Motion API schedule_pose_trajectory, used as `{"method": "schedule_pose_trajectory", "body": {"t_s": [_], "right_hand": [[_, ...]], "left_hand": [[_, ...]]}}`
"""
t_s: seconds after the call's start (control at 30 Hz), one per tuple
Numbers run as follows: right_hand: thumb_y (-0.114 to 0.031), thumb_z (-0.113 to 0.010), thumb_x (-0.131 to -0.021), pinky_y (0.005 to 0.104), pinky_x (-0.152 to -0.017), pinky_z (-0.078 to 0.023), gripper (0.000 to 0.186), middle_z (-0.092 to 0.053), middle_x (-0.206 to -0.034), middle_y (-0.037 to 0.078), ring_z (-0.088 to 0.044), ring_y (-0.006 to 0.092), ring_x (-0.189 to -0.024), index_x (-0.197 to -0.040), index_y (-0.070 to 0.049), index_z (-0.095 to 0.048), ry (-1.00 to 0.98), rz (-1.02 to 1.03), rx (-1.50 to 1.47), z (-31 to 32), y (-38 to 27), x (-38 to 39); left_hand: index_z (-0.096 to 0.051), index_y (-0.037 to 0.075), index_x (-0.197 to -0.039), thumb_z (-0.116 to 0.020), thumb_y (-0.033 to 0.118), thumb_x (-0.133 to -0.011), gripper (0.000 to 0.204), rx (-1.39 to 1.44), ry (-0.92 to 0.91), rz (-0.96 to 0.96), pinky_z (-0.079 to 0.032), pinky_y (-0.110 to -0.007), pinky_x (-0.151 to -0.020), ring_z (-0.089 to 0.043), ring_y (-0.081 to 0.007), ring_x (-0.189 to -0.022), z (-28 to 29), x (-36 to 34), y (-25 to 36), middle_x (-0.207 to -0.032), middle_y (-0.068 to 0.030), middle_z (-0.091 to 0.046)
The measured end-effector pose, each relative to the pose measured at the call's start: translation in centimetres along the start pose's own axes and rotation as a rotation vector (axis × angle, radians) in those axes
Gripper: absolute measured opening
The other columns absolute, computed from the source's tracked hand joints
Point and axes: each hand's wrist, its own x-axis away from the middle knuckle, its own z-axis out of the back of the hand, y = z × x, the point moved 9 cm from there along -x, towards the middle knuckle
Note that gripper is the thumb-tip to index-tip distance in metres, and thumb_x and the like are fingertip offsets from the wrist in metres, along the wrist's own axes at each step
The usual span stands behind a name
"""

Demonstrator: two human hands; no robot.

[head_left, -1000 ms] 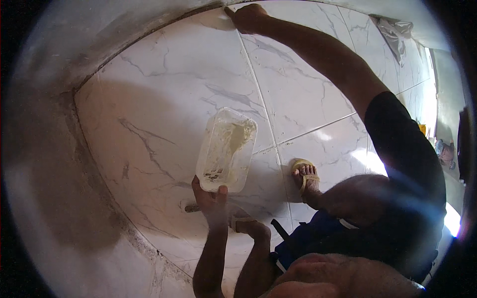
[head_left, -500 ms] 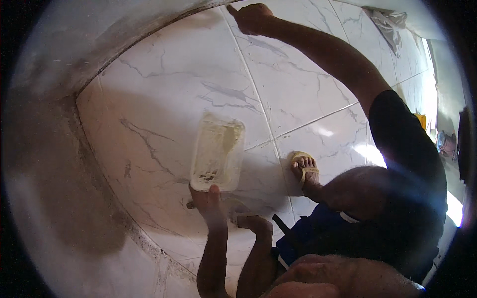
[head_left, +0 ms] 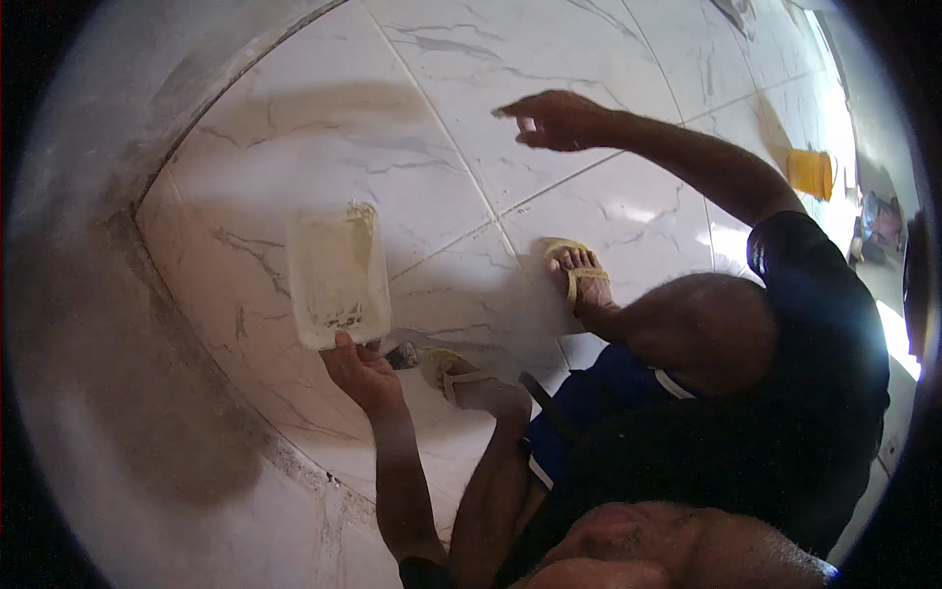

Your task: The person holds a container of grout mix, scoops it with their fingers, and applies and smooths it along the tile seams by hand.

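Note:
My left hand (head_left: pixel 361 375) grips the near end of a translucent rectangular plastic tub (head_left: pixel 339 294), its thumb over the rim. Inside the tub, a pale yellowish paste is smeared along one side. Beside that hand shows a small dark grey, flat-looking object (head_left: pixel 401 355); whether I hold it or it lies on the floor, I cannot tell. Raised over the tiles to the right of the tub is my right hand (head_left: pixel 557 120). Its index finger and thumb stand apart, with pale residue on the fingertips and nothing held.
White marble-patterned tiles (head_left: pixel 432 167) with pale joints cover the floor. A rough grey wall (head_left: pixel 128 324) bends round the left side, its base dirty. My sandalled foot (head_left: pixel 581 275) rests near the tile crossing. Farther right stands a yellow bucket (head_left: pixel 811 174).
My right hand has left the foot of the far wall and come back toward me. In the picture the tub and left hand sit farther left; the yellow bucket shows more fully.

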Motion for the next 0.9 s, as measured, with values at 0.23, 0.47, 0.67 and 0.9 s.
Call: {"method": "schedule_pose_trajectory", "body": {"t_s": [0.23, 0.47, 0.67, 0.9], "right_hand": [[-0.012, -0.074, -0.080, 0.0393, -0.077, -0.054, 0.068, -0.063, -0.091, 0.012, -0.065, 0.0256, -0.084, -0.143, -0.009, -0.049, -0.012, -0.135, -0.317, -6.1, -0.5, 9.5], [-0.022, -0.072, -0.088, 0.0455, -0.086, -0.054, 0.072, -0.071, -0.104, 0.015, -0.068, 0.0314, -0.097, -0.151, -0.014, -0.038, -0.104, -0.123, -0.414, -10.9, -7.9, 13.7], [-0.030, -0.069, -0.091, 0.0463, -0.086, -0.054, 0.078, -0.071, -0.101, 0.013, -0.068, 0.0335, -0.094, -0.155, -0.017, -0.027, 0.028, 0.078, -0.258, -8.3, -14.2, 12.1], [-0.019, -0.068, -0.085, 0.0480, -0.072, -0.052, 0.079, -0.067, -0.084, 0.018, -0.068, 0.0357, -0.082, -0.150, -0.001, -0.027, -0.238, -0.122, -0.042, -4.8, -16.7, 5.0]], "left_hand": [[-0.035, 0.002, -0.145, -0.058, 0.022, -0.097, 0.057, -0.004, -0.133, 0.019, -0.053, -0.043, -0.098, -0.054, -0.0288, -0.125, -5.0, -0.5, 0.2, -0.138, -0.0157, -0.049], [-0.034, 0.001, -0.144, -0.060, 0.022, -0.096, 0.059, 0.024, -0.219, -0.008, -0.054, -0.046, -0.098, -0.055, -0.0330, -0.123, -6.9, -1.5, 0.7, -0.137, -0.0187, -0.049], [-0.038, -0.002, -0.137, -0.063, 0.007, -0.091, 0.053, -0.060, -0.280, 0.003, -0.056, -0.041, -0.095, -0.059, -0.0274, -0.116, -7.6, -0.2, -0.7, -0.131, -0.0179, -0.052], [-0.037, -0.002, -0.135, -0.069, -0.002, -0.084, 0.059, -0.314, -0.400, -0.160, -0.050, -0.035, -0.095, -0.053, -0.0212, -0.119, -7.7, 2.5, -1.3, -0.127, -0.0145, -0.050]]}}
